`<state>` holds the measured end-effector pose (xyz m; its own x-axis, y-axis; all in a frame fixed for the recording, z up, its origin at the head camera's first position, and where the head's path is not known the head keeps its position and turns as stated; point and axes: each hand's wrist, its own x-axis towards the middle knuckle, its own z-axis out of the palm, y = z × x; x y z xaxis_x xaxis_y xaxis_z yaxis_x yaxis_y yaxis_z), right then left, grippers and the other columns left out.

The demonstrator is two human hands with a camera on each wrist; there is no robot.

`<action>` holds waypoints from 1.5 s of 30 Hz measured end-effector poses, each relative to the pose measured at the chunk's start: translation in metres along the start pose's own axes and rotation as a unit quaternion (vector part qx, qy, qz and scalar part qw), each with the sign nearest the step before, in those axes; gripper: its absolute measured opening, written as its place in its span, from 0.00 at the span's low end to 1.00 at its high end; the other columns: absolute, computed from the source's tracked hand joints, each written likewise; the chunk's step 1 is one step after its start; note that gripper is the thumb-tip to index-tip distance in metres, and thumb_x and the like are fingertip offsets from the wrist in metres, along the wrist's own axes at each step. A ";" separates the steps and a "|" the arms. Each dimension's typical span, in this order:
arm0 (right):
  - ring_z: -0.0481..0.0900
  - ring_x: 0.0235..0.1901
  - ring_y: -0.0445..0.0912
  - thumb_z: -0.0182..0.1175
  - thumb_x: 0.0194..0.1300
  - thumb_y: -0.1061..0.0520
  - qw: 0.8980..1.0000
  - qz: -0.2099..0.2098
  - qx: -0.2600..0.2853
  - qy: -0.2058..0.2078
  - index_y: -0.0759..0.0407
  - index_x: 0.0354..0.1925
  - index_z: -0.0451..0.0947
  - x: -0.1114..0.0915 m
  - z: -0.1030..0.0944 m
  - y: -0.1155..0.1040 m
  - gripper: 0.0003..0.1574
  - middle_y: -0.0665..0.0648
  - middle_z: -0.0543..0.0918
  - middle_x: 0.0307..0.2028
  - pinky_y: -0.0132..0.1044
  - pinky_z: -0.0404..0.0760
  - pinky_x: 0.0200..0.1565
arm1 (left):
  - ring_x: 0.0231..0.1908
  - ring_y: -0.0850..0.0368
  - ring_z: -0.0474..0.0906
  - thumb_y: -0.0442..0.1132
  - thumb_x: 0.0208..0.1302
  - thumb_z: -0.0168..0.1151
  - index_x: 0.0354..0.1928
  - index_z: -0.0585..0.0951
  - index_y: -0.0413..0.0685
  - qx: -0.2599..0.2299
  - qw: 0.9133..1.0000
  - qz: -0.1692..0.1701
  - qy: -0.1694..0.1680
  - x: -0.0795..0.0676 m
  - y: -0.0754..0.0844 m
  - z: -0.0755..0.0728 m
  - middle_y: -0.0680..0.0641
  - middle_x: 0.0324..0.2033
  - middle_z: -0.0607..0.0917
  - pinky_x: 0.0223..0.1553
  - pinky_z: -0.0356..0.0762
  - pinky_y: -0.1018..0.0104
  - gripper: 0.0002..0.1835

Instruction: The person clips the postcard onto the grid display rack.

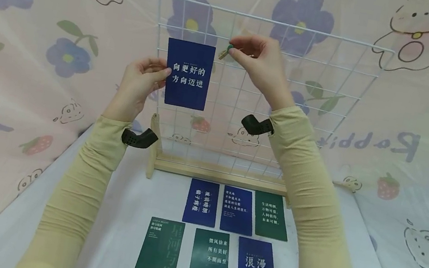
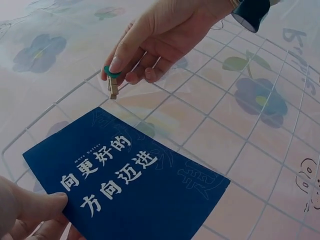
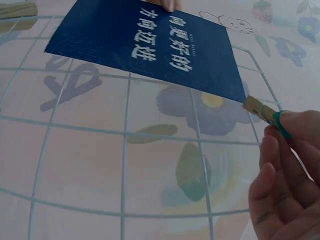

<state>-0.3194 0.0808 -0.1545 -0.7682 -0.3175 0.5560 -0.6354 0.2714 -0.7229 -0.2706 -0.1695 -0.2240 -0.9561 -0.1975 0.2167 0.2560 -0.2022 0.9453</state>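
My left hand [image 1: 144, 81] pinches a blue card [image 1: 187, 74], my right hand [image 1: 262, 68] a wooden clip [image 1: 224, 53]; only the head view shows six flat cards [image 1: 202, 203] on the bench [image 1: 115, 231].

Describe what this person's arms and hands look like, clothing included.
The left hand and right hand are ungloved. The left sleeve and right sleeve are pale yellow, creased, and reach the wrists. At each wrist sits a black, bent attachment.

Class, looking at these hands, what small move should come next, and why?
The right hand should probably ease the clip toward the top edge of the blue card: the left hand holds the card in front of the wire grid, and the clip, pinched nearby, is not yet on it.
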 end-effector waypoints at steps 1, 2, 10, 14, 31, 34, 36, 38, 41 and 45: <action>0.79 0.39 0.45 0.66 0.62 0.60 1.000 -0.004 -0.006 0.005 0.64 0.46 0.82 0.002 0.001 0.000 0.15 0.52 0.85 0.39 0.33 0.75 0.41 | 0.34 0.59 0.75 0.27 0.61 0.64 0.40 0.79 0.43 -0.004 1.000 0.000 0.002 0.002 0.001 0.001 0.49 0.35 0.80 0.39 0.75 0.69 0.07; 0.79 0.39 0.44 0.66 0.62 0.60 1.000 -0.010 -0.011 0.011 0.64 0.46 0.82 0.003 0.002 0.001 0.15 0.53 0.85 0.39 0.33 0.75 0.41 | 0.34 0.59 0.75 0.27 0.61 0.64 0.39 0.79 0.43 -0.009 1.000 0.000 0.004 0.003 0.001 0.001 0.49 0.34 0.80 0.38 0.75 0.69 0.07; 0.79 0.35 0.45 0.66 0.61 0.61 0.999 -0.039 -0.009 0.028 0.64 0.46 0.82 0.015 0.018 -0.008 0.14 0.55 0.85 0.38 0.32 0.76 0.39 | 0.31 0.59 0.74 0.26 0.60 0.64 0.37 0.80 0.43 -0.039 0.999 0.002 0.013 0.011 0.006 0.003 0.49 0.33 0.80 0.35 0.74 0.70 0.07; 0.78 0.33 0.44 0.66 0.62 0.60 0.998 -0.041 -0.027 0.038 0.61 0.45 0.83 0.020 0.021 -0.015 0.12 0.53 0.84 0.38 0.31 0.75 0.38 | 0.30 0.59 0.74 0.26 0.60 0.64 0.37 0.79 0.43 -0.040 0.999 -0.007 0.016 0.014 0.010 0.005 0.49 0.33 0.80 0.36 0.74 0.70 0.07; 0.70 0.23 0.43 0.64 0.63 0.62 0.993 -0.060 -0.044 0.095 0.62 0.41 0.84 0.034 0.039 -0.029 0.08 0.53 0.85 0.37 0.29 0.67 0.29 | 0.28 0.60 0.75 0.25 0.58 0.65 0.35 0.80 0.43 -0.046 0.998 -0.014 0.037 0.022 0.012 0.004 0.49 0.31 0.81 0.34 0.75 0.71 0.07; 0.67 0.22 0.42 0.65 0.62 0.61 0.990 -0.072 -0.060 0.101 0.60 0.40 0.85 0.039 0.040 -0.022 0.07 0.52 0.85 0.36 0.30 0.65 0.28 | 0.27 0.60 0.74 0.25 0.58 0.65 0.35 0.80 0.44 -0.039 0.999 0.001 0.033 0.022 0.011 0.004 0.49 0.32 0.81 0.33 0.75 0.73 0.07; 0.66 0.21 0.42 0.65 0.61 0.63 0.990 -0.075 -0.063 0.103 0.61 0.38 0.85 0.040 0.040 -0.023 0.06 0.52 0.85 0.36 0.30 0.64 0.27 | 0.27 0.60 0.74 0.25 0.59 0.65 0.35 0.80 0.44 -0.035 0.999 0.002 0.034 0.023 0.012 0.005 0.49 0.32 0.81 0.32 0.75 0.73 0.07; 0.66 0.21 0.42 0.66 0.61 0.64 0.990 -0.073 -0.062 0.105 0.62 0.37 0.85 0.041 0.041 -0.024 0.05 0.51 0.85 0.34 0.30 0.64 0.27 | 0.27 0.61 0.74 0.25 0.59 0.64 0.36 0.80 0.44 -0.024 0.999 0.004 0.034 0.024 0.011 0.006 0.50 0.32 0.81 0.32 0.75 0.73 0.07; 0.66 0.20 0.43 0.66 0.60 0.65 0.990 -0.070 -0.060 0.106 0.62 0.35 0.85 0.041 0.043 -0.025 0.04 0.48 0.84 0.31 0.30 0.64 0.26 | 0.27 0.61 0.75 0.25 0.59 0.64 0.36 0.79 0.44 -0.019 0.999 -0.002 0.041 0.025 0.011 0.008 0.50 0.31 0.80 0.31 0.75 0.73 0.07; 0.69 0.22 0.43 0.66 0.60 0.66 0.990 -0.061 -0.069 0.105 0.62 0.34 0.85 0.042 0.046 -0.027 0.03 0.46 0.83 0.29 0.30 0.67 0.27 | 0.27 0.61 0.75 0.25 0.59 0.65 0.36 0.80 0.43 -0.016 0.999 -0.002 0.050 0.025 0.011 0.010 0.50 0.30 0.80 0.30 0.75 0.73 0.07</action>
<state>-0.3307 0.0187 -0.1304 -0.6752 -0.1638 0.7192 -0.7180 0.3690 -0.5901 -0.2929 -0.1675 -0.2059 -0.9385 -0.2912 0.1854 0.2579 -0.2343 0.9373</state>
